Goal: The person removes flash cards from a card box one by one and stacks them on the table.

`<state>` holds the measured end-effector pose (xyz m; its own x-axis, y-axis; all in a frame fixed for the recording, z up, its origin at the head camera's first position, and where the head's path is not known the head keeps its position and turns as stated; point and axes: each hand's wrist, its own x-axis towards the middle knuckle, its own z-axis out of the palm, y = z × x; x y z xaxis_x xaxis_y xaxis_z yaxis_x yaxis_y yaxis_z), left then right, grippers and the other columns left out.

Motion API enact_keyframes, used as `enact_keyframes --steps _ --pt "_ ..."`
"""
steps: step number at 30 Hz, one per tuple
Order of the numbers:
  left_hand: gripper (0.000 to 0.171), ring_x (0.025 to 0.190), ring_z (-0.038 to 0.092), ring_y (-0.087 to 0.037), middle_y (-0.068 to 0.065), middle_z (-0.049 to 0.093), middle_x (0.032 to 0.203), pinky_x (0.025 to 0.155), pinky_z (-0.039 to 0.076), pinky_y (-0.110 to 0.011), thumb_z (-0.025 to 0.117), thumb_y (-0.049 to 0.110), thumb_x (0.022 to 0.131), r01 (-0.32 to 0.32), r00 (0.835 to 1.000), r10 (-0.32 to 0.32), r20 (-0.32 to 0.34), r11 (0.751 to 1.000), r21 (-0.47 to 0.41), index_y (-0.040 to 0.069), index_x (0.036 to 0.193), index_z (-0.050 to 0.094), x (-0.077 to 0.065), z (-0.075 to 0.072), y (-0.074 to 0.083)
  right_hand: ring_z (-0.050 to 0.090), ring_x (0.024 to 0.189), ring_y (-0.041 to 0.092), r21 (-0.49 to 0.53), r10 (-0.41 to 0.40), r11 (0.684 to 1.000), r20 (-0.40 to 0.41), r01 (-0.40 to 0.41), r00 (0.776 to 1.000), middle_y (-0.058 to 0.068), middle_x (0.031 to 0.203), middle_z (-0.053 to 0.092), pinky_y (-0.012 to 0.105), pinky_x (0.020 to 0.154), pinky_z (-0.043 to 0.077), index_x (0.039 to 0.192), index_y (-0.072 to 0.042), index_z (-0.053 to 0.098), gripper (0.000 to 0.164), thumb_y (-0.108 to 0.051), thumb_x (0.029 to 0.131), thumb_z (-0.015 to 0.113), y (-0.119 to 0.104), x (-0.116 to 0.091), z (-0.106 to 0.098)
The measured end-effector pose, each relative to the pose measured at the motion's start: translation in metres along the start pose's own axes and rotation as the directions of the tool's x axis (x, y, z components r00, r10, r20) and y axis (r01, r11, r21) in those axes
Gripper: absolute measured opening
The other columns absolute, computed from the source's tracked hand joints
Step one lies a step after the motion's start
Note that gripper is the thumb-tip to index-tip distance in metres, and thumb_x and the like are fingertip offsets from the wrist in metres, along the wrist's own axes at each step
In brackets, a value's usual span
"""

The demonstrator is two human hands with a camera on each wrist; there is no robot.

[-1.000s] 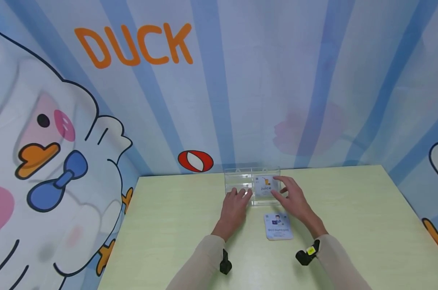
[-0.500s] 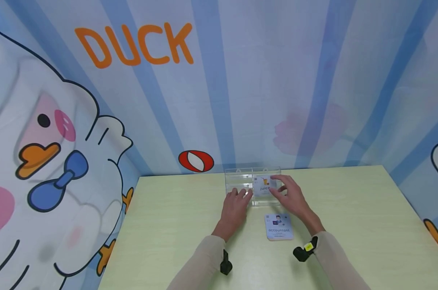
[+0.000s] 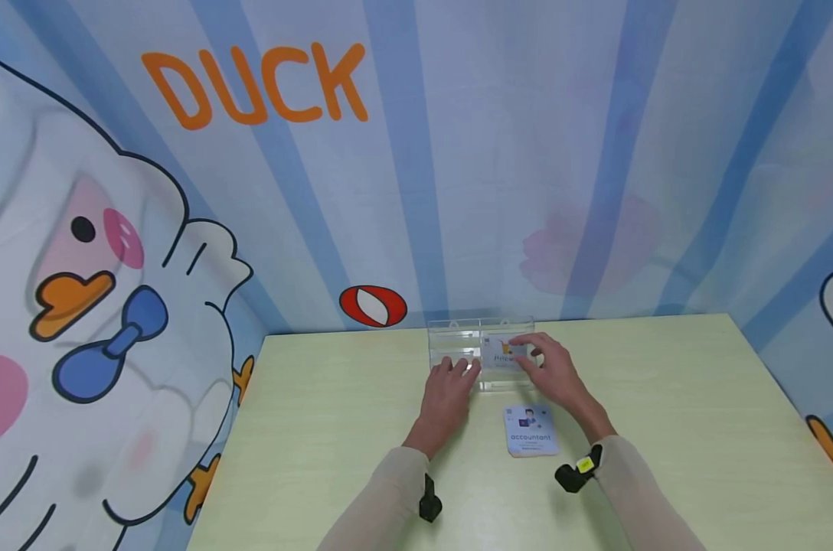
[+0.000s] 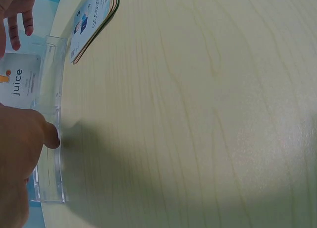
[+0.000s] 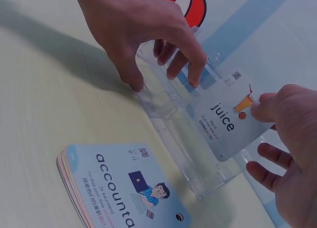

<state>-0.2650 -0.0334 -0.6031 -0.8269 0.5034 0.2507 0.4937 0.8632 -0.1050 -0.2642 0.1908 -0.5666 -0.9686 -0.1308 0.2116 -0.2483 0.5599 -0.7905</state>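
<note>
A clear plastic two-section card holder (image 3: 452,327) stands at the back of the table. My left hand (image 3: 445,398) steadies its left section, with the thumb at the front lip and the curled fingers over the inside, as the right wrist view shows. In the right section a flash card reading "juice" (image 5: 210,116) stands tilted, its drink picture partly covered. My right hand (image 3: 560,376) pinches this card at its right side, a fingertip over the picture; the remaining fingers hang beside the holder. In front lies a stack of flash cards (image 3: 530,431) topped by "accountant".
The pale wood-look table (image 3: 320,428) ends against a striped blue cloth backdrop (image 3: 472,191) directly behind the holder. Cartoon duck prints (image 3: 113,344) cover the side wall. Both wrists wear small black cameras (image 3: 429,501).
My right hand has edged left across the juice card, and its fingers now cover more of the picture and word. The left hand, holder and card stack look unmoved.
</note>
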Motion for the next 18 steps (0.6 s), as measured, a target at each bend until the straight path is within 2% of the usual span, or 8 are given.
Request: enact_keyframes --steps 10,18 --pt "0.056 0.1 0.054 -0.023 0.0 0.065 0.123 0.093 0.052 -0.038 0.077 0.01 0.09 0.01 1.0 -0.01 0.022 1.0 0.006 0.019 0.142 0.057 0.0 -0.001 0.001 0.059 0.108 0.034 -0.025 0.002 1.0 -0.026 -0.003 1.0 0.017 0.134 0.062 0.044 0.081 0.052 0.134 -0.006 0.065 0.033 -0.004 0.101 0.064 -0.005 0.001 -0.007" --pt "0.058 0.098 0.055 -0.023 0.0 0.065 0.12 0.09 0.053 -0.038 0.078 0.009 0.088 0.001 1.0 -0.002 0.015 1.0 0.018 0.019 0.141 0.056 0.001 -0.002 0.001 0.061 0.109 0.034 -0.007 0.0 1.0 -0.05 0.0 0.999 0.018 0.135 0.061 0.045 0.083 0.055 0.136 -0.003 0.062 0.038 -0.002 0.098 0.067 -0.007 -0.001 -0.012"
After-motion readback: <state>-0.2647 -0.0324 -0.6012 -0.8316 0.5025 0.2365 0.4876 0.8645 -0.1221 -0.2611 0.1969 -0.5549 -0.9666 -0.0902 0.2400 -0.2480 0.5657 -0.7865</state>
